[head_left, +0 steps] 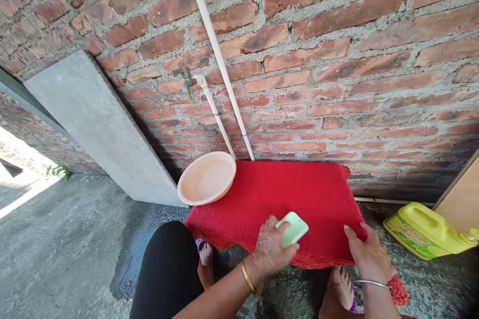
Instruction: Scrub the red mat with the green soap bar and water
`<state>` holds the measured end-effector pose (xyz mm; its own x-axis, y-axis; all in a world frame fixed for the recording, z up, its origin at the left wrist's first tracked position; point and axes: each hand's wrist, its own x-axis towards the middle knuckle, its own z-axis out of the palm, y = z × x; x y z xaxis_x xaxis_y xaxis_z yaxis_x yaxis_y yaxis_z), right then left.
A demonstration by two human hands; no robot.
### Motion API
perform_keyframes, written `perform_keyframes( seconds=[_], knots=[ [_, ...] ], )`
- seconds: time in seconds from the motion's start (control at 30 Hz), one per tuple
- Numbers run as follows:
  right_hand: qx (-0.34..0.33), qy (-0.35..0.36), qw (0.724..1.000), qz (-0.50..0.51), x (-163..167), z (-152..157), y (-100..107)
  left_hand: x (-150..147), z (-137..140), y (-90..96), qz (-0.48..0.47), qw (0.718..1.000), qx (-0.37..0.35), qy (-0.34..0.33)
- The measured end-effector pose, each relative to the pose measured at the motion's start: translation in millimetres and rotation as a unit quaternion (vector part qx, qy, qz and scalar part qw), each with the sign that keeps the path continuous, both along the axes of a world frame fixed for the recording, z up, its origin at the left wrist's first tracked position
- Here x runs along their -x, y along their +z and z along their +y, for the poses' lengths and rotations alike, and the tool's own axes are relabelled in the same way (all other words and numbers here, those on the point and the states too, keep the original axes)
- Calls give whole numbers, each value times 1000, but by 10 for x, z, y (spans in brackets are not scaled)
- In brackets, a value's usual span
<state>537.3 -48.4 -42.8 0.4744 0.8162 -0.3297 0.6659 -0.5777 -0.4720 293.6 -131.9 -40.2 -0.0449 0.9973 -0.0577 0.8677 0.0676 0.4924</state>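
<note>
A red, fuzzy-edged cloth [299, 184] lies spread over a low support, its frayed border hanging down at the front. My left hand [273, 246] is closed around a pale green block [293, 229] with rounded corners and a small hole, held over the cloth's front middle. Its underside is hidden, so I cannot tell its exact kind. At the cloth's right front corner, my right hand [370, 254] grips the cloth edge, thumb lying on top, and a bunched red end shows below the wrist. A peach plastic basin [205, 179] sits at the cloth's back left corner.
Behind the cloth rises a brick wall [322, 75] with a tap [184, 79] and white pipes [220, 57]. A grey slab [101, 124] leans at the left. On the right lies a yellow jug [426, 232]. My knee and feet are close to the cloth's front.
</note>
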Motion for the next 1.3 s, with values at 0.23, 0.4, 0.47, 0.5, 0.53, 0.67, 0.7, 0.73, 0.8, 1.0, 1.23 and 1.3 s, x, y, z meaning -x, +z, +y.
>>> perform_keyframes(
  seconds=[0.23,0.4,0.47,0.5,0.53,0.67,0.7,0.73,0.8,1.0,1.23,1.3],
  knots=[
    [-14,-8,1000,1,-5,10,-57,888,310,138,88,967,-33,236],
    [1,-5,1000,5,4,3,-15,355,156,44,56,987,-11,151],
    [2,-3,1000,1,12,-7,2,30,42,8,22,998,2,59],
    [-1,-3,1000,-2,16,-13,5,-86,-2,-1,8,1000,7,18],
    [-4,-4,1000,-4,20,-19,5,-152,-31,-5,-3,1000,9,-11],
    [-13,-8,1000,-1,28,-27,-16,113,55,26,-2,999,-25,45],
    [-14,-9,1000,1,27,-24,-22,272,115,40,10,995,-36,88],
    [-13,-10,1000,1,26,-20,-27,438,178,54,28,990,-45,133],
    [-9,-12,1000,1,21,-10,-32,728,292,81,70,976,-50,202],
    [1,-5,1000,-4,24,-6,15,604,360,97,95,974,-11,206],
    [18,1,1000,1,46,-19,75,-329,-59,-29,-1,997,21,-75],
    [9,0,1000,-2,44,-15,52,-272,-137,-37,-17,997,8,-78]
  ],
)
